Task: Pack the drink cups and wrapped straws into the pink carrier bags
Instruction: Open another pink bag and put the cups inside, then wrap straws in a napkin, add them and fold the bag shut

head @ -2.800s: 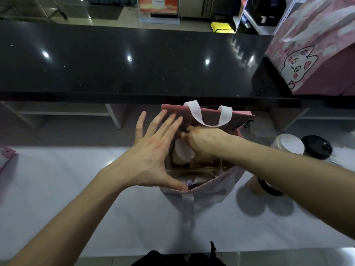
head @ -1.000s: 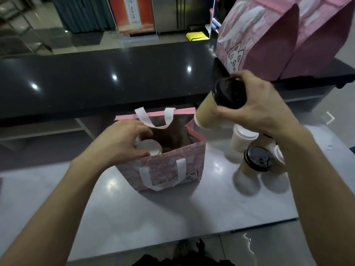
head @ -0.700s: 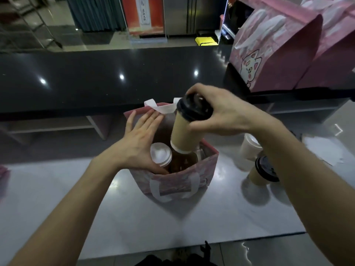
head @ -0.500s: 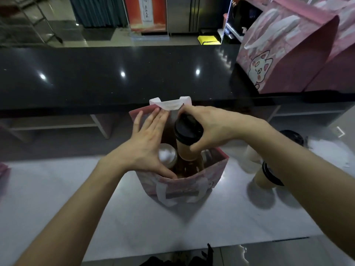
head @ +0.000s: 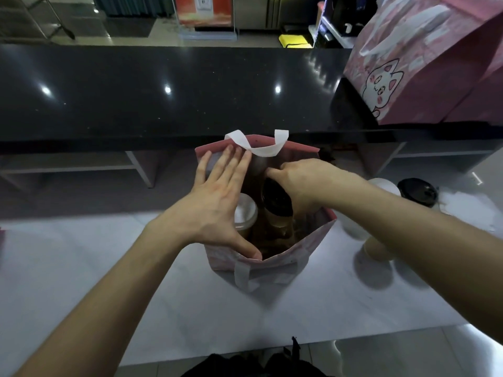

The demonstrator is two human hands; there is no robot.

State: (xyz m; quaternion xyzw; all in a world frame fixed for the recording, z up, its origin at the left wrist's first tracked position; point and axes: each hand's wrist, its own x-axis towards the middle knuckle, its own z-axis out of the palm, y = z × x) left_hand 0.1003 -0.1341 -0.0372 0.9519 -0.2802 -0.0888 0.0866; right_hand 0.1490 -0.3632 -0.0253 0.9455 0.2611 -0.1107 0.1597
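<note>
A pink carrier bag [head: 272, 265] of matte paper, printed with a pale pattern and fitted with flat white strap handles, stands open at the centre of the frame on a glossy white surface [head: 109, 281]. Two cups stand upright inside it: a white-lidded cup [head: 245, 214] on the left and, just beside it, a black-lidded cup [head: 276, 206] with a tan paper wall and a domed dark lid. The left hand [head: 217, 205] is spread flat, its straight fingers pressed against the inside of the bag's far wall and its thumb hooked on the near rim, holding the mouth apart. The right hand [head: 296, 183] reaches into the bag from the right, fingers curled round the top of the black-lidded cup, which sits low within the walls. At the right of the frame, partly hidden behind the right forearm, further cups stand on the surface, among them a second black-lidded cup [head: 417, 191] and a second white-lidded cup [head: 386, 186]. A polished black counter [head: 163, 91] crosses the upper frame; on it, upper right, stands a packed pink bag [head: 424, 63] bearing a cartoon cat.
</note>
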